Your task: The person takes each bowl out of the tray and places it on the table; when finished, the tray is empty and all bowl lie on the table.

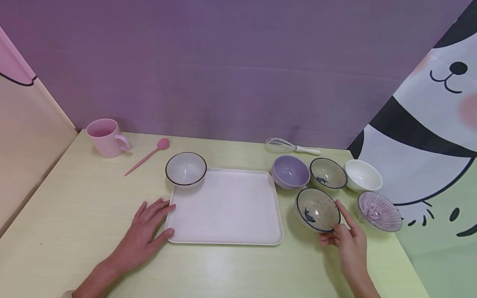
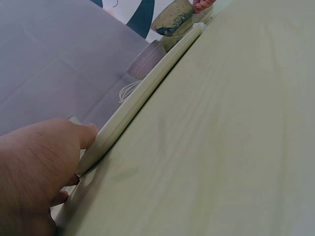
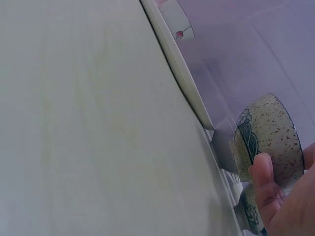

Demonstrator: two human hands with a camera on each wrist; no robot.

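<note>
My right hand [image 1: 348,244] grips a speckled beige bowl [image 1: 317,209] with a dark blue rim and blue painted pattern, to the right of the white tray [image 1: 227,207]. In the right wrist view the thumb lies against the outside of the bowl [image 3: 270,132], which is upheld over the table. My left hand [image 1: 143,231] rests at the tray's left edge, its fingers spread fairly straight and fingertips on the rim. The left wrist view shows that hand [image 2: 44,172] with a digit on the tray's edge [image 2: 133,105]. A white bowl [image 1: 186,169] with a dark rim sits at the tray's back left corner.
Right of the tray stand a purple bowl [image 1: 290,171], a second speckled bowl [image 1: 328,173], a white bowl [image 1: 363,175] and a purple-striped bowl [image 1: 379,211]. A whisk [image 1: 292,146] lies behind them. At the back left are a pink mug [image 1: 106,138] and a pink spoon [image 1: 147,157].
</note>
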